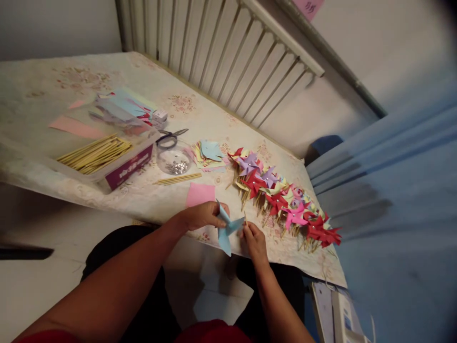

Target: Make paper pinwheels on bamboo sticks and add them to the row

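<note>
A light blue paper pinwheel (228,228) with folded blades is held over the table's front edge. My left hand (203,215) pinches it at its left side, thumb and fingers closed on the paper. Just right of the paper, my right hand (254,242) grips a thin wooden stick (245,218) whose tip points up beside a blade. Whether the stick touches the paper I cannot tell. Beyond my left hand lies a pink paper square (200,193), and several loose sticks (180,179) rest behind it.
Finished pinwheels (274,202) in many colours line the table's right side. A clear dish (174,162) of small metal pieces, scissors (171,138), stacked cut papers (210,152) and a plastic box (124,169) of sticks stand left. A radiator (228,62) runs along the back.
</note>
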The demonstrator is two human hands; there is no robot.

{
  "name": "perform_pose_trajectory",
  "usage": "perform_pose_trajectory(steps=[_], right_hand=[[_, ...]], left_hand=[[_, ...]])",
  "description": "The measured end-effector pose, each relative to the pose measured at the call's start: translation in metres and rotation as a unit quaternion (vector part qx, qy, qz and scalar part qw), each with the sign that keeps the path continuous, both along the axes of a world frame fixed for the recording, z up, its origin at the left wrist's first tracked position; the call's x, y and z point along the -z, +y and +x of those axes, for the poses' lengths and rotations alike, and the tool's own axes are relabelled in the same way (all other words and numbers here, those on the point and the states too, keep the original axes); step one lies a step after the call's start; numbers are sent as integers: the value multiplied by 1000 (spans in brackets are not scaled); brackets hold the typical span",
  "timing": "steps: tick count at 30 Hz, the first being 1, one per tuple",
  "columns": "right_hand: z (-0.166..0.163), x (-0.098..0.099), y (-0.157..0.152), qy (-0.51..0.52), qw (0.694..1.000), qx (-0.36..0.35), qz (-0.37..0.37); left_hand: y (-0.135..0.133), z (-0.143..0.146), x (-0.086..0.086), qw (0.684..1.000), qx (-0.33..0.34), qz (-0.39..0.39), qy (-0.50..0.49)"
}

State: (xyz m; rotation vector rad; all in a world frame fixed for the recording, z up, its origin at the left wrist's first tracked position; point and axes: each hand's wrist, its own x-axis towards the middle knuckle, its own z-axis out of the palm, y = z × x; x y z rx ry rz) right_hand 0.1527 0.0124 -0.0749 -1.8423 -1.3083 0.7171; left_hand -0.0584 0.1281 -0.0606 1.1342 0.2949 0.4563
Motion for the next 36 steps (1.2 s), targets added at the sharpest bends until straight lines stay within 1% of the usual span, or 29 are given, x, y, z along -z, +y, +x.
perform_pose_trajectory(steps=[3, 5, 8, 10, 13, 16, 20, 23, 29, 33, 36], right_hand=[[20, 8, -41, -40, 999, 0, -20], [34, 16, -64, -60, 998, 3, -18], [54, 32, -88, -63, 998, 31, -9], [63, 41, -99, -50, 997, 51, -7], [68, 49, -105, -28, 998, 59, 3], [66, 52, -104, -15, 999, 42, 12], [64, 55, -104, -7, 1000, 15, 11], [62, 59, -107, -21, 1000, -2, 12], [61, 60, -115, -33, 999, -21, 17], [62, 61, -121, -16, 999, -27, 10], [62, 62, -124, -14, 999, -33, 4]], left_hand=[[-18, 6, 8, 999, -26, -42, 5], [-29, 8, 16, 996, -57, -70, 16], [-46, 5, 29, 991, -73, -112, 20], [-58, 1, 35, 987, -89, -133, 13], [-77, -2, 38, 984, -111, -137, 19], [-92, -2, 37, 980, -135, -145, 30], [-102, 2, 37, 972, -167, -162, 43], [-107, 5, 42, 968, -182, -163, 49], [-117, 10, 54, 974, -159, -148, 63], [-125, 12, 58, 973, -157, -156, 69], [-130, 13, 61, 975, -141, -159, 62]])
